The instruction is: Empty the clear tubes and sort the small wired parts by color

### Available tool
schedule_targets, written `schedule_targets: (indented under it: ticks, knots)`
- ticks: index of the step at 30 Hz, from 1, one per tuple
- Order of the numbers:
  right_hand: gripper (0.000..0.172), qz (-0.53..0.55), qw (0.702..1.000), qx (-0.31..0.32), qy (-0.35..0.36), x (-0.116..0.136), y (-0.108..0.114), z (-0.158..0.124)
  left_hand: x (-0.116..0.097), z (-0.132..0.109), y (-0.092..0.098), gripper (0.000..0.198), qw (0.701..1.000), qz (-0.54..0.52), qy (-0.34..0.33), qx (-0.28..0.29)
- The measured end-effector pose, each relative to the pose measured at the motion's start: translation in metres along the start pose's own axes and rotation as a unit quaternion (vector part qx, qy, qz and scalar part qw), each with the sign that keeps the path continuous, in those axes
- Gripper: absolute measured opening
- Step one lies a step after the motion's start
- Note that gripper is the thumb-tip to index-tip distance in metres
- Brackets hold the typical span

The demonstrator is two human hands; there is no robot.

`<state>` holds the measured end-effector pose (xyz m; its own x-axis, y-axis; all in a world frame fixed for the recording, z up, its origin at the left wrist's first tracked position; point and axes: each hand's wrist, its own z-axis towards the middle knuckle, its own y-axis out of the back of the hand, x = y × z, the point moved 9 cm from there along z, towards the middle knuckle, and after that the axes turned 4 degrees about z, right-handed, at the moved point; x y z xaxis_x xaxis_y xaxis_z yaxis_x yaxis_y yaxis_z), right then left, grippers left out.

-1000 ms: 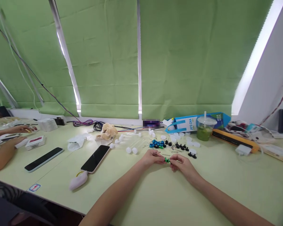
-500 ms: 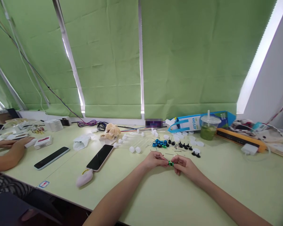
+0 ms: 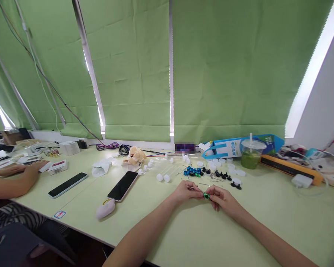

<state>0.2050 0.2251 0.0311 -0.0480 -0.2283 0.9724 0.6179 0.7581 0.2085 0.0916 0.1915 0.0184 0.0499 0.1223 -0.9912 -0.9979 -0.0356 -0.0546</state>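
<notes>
Between my two hands, just above the table [image 3: 239, 230], is a small shiny green piece [image 3: 206, 195] with a dark middle; its exact kind is too small to tell. My left hand [image 3: 187, 191] pinches it from the left, and a thin metal rod [image 3: 191, 186] shows at those fingers. From the right, my right hand [image 3: 222, 198] pinches the same piece with thumb and fingertips. Beyond my hands lie a cluster of shiny blue pieces [image 3: 192, 171], several black knob-like parts [image 3: 223, 175], thin metal rods and white round caps [image 3: 217, 162].
Clear tubes with white caps [image 3: 163, 178] lie left of the parts. A phone [image 3: 123, 186] with a pale charm [image 3: 105, 209] and another phone [image 3: 68, 185] lie further left, near a co-worker's arms [image 3: 13, 181]. A green drink cup [image 3: 251, 154] and an orange power strip [image 3: 291, 168] stand right.
The whole view has shifted slightly, so things appear a little further right. Both hands still pinch the green piece, which seems turned slightly.
</notes>
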Motion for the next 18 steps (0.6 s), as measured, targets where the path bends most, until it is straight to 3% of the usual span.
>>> schedule_targets:
  ticks: [11, 18]
  knots:
    - [0.021, 0.012, 1.0, -0.012, 0.01, -0.0027, 0.0027, 0.0007, -0.0028, -0.002, 0.0017, 0.034, 1.0, 0.0, 0.004, -0.003]
    - [0.009, 0.036, 0.999, -0.022, 0.02, -0.0012, 0.0023, -0.0004, -0.0076, -0.0083, -0.0009, 0.027, 1.0, -0.004, -0.006, 0.007]
